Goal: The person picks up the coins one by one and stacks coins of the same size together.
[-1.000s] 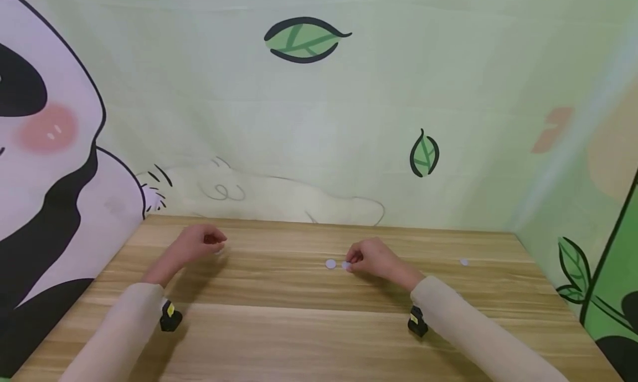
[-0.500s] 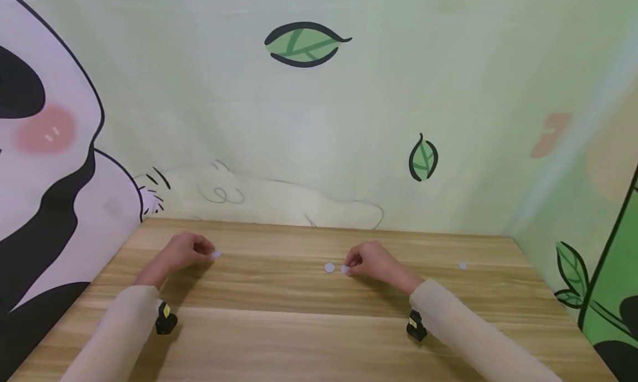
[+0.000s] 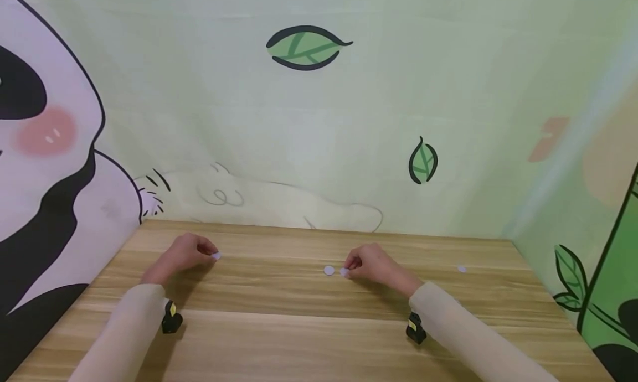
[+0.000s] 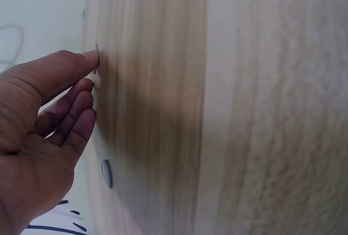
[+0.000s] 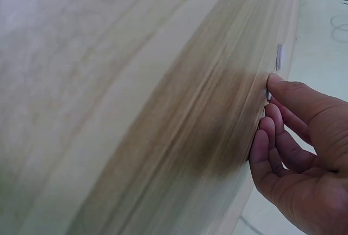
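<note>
My left hand (image 3: 185, 254) is low over the far left of the wooden table, pinching a small pale, coin-like disc (image 3: 216, 256) at its fingertips. The left wrist view shows that disc thinly edge-on by the thumb, and a second grey disc (image 4: 106, 174) lying on the wood below the curled fingers. Right of the table's centre, my right hand (image 3: 374, 264) pinches another pale disc (image 3: 344, 272) close to the tabletop; its fingers partly cover it. Just left of those fingertips lies a round disc (image 3: 329, 270), apart from the held one.
One more pale disc (image 3: 462, 269) lies on the right of the wooden table (image 3: 279, 343). A printed cloth backdrop (image 3: 319, 122) with leaves and a panda rises behind the table's far edge. Black wrist cameras (image 3: 171, 318) hang below both sleeves.
My left hand has moved slightly left and down, and the disc at its fingertips now shows more. The right hand stays by its disc. The head view has tilted slightly up.
</note>
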`<state>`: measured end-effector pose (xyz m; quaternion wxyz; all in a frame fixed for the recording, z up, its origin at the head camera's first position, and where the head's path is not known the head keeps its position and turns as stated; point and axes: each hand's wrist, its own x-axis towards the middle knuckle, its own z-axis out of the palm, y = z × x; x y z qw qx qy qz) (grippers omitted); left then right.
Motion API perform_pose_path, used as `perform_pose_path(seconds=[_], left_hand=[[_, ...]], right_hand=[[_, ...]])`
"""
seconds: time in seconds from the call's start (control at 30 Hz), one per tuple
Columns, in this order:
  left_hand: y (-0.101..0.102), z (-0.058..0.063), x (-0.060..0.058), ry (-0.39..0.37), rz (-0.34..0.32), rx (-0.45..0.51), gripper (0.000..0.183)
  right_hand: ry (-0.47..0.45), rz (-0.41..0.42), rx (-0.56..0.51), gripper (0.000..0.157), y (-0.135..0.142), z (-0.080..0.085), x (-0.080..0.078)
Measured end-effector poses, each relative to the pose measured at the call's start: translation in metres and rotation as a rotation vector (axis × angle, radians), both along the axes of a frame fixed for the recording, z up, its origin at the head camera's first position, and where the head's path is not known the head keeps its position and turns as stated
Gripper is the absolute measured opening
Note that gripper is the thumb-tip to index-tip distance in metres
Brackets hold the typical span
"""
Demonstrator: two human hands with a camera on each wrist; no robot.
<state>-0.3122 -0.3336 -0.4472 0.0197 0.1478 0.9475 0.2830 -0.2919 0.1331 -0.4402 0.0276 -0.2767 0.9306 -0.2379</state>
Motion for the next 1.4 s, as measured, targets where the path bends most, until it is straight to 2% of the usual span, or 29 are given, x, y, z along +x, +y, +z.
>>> perform_pose_path(seconds=[0.2, 0.43, 0.6, 0.83, 1.0, 1.17, 1.4], left_hand=[[0.007, 0.002, 0.0, 0.0, 0.052, -0.021, 0.023], [0.012, 0.001, 0.003, -0.047, 0.099, -0.008, 0.024], [0.007, 0.001, 0.005, -0.046, 0.049, -0.015, 0.019], [0.004, -0.003, -0.001, -0.032, -0.085, 0.015, 0.018], [0.006, -0.003, -0.004, 0.009, -0.1, 0.002, 0.015], [0.01, -0.003, -0.003, 0.027, -0.069, -0.011, 0.014], [0.018, -0.002, 0.0, -0.009, 0.011, 0.007, 0.02]], right_hand=[[-0.006, -0.009, 0.008, 0.01, 0.001, 0.0, -0.002], [-0.014, 0.001, -0.015, 0.011, 0.001, 0.0, -0.001], [-0.011, 0.015, -0.028, 0.011, 0.0, 0.0, -0.001], [-0.03, 0.009, -0.025, 0.011, 0.002, -0.003, -0.003], [-0.028, 0.001, -0.024, 0.012, 0.003, 0.0, -0.003], [-0.043, -0.014, -0.015, 0.012, 0.003, 0.0, -0.003], [-0.058, -0.023, -0.026, 0.012, 0.003, -0.001, -0.003]])
